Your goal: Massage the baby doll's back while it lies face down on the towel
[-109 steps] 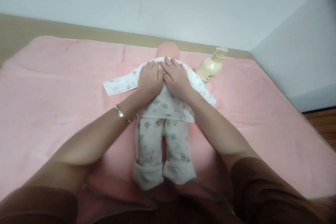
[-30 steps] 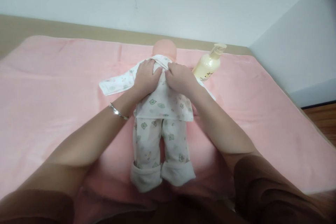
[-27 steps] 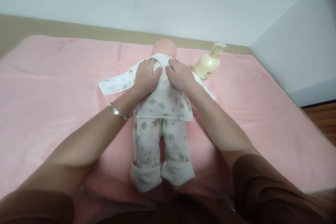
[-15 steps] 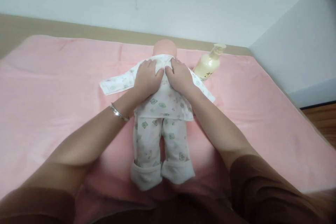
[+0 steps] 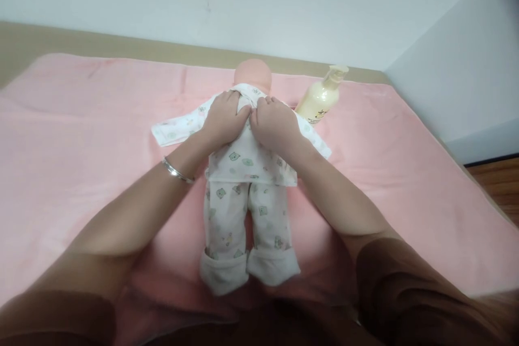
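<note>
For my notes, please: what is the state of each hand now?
Left hand: open, resting on the printed top.
Right hand: closed, fingers curled, seemingly pinching the printed top.

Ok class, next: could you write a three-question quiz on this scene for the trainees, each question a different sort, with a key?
1. True or false: seen from the camera, the bottle is to the right of the doll.

2. Multiple choice: the right grip is touching
a) the bottle
b) the shirt
c) the trousers

3. Short answer: on which of the wearer's sides, left or right, is the bracelet?

Key: 1. True. 2. b. 3. Left.
</note>
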Action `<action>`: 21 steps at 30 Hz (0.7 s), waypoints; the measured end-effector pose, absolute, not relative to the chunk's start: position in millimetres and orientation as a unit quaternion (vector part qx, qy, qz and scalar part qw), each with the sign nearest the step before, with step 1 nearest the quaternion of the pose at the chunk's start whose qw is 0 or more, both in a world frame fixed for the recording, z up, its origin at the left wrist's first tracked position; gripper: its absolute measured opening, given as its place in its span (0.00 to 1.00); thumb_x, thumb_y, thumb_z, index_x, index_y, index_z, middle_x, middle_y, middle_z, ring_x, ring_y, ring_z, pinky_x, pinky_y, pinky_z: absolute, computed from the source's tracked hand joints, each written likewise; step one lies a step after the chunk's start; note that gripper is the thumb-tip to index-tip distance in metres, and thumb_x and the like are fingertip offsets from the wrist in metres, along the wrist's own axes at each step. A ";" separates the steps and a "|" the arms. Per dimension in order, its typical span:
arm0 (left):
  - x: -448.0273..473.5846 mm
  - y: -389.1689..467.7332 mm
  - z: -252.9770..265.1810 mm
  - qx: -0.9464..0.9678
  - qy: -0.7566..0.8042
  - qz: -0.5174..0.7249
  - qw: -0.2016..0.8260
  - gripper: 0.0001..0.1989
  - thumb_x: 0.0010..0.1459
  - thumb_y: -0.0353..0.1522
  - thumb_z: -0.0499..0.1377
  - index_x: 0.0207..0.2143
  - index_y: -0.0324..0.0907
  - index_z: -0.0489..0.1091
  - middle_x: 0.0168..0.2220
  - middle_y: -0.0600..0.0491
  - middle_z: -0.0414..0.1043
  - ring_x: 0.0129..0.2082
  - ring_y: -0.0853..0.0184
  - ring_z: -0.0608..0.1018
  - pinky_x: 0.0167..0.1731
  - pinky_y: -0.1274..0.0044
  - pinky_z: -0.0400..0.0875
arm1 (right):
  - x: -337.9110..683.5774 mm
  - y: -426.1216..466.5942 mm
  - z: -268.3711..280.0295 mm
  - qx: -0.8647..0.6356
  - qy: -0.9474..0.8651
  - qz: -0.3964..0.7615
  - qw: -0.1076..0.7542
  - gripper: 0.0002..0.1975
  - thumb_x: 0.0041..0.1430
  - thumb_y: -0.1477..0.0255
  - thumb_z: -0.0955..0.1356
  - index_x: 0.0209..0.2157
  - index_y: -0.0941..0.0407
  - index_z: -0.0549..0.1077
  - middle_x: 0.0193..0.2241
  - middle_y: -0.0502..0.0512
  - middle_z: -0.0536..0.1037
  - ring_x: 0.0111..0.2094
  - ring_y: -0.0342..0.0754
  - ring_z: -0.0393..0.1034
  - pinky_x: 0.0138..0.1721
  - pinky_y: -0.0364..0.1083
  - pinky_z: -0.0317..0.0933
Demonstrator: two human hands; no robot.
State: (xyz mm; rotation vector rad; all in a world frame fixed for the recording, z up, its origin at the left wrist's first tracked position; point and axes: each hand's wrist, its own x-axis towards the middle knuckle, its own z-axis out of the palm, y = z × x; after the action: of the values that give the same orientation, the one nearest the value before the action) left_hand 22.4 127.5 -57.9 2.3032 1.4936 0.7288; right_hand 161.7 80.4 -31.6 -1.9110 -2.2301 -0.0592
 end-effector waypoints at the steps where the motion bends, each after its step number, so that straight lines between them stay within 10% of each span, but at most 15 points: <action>1: 22.8 127.3 -60.1 0.801 0.522 0.258 0.141 0.18 0.66 0.36 0.47 0.50 0.37 0.69 0.54 0.38 0.73 0.57 0.50 0.72 0.63 0.57 0.66 | 163.7 83.7 -33.0 -0.646 -0.755 -0.008 0.111 0.21 0.71 0.72 0.53 0.48 0.65 0.72 0.48 0.73 0.78 0.54 0.63 0.72 0.57 0.58 0.64; 8: 34.1 92.4 -47.7 0.828 0.497 0.243 0.094 0.15 0.66 0.31 0.47 0.44 0.36 0.72 0.49 0.37 0.74 0.59 0.48 0.72 0.64 0.54 0.67 | 183.3 105.9 -32.6 -0.668 -0.722 0.103 0.145 0.28 0.73 0.61 0.54 0.59 0.67 0.67 0.58 0.75 0.75 0.57 0.67 0.71 0.59 0.63 0.64; 21: 19.3 130.4 -56.4 0.791 0.501 0.290 0.196 0.16 0.66 0.35 0.47 0.46 0.40 0.71 0.52 0.42 0.75 0.55 0.55 0.74 0.61 0.62 0.69 | 156.0 76.5 -36.0 -0.641 -0.758 -0.034 0.117 0.22 0.72 0.73 0.53 0.51 0.69 0.72 0.50 0.76 0.77 0.55 0.64 0.72 0.59 0.58 0.64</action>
State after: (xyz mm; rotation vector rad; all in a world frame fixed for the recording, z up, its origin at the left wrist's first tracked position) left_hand 19.3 130.4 -56.4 2.2158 1.4042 0.8122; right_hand 156.0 76.5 -36.0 -1.8763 -2.2194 -0.1010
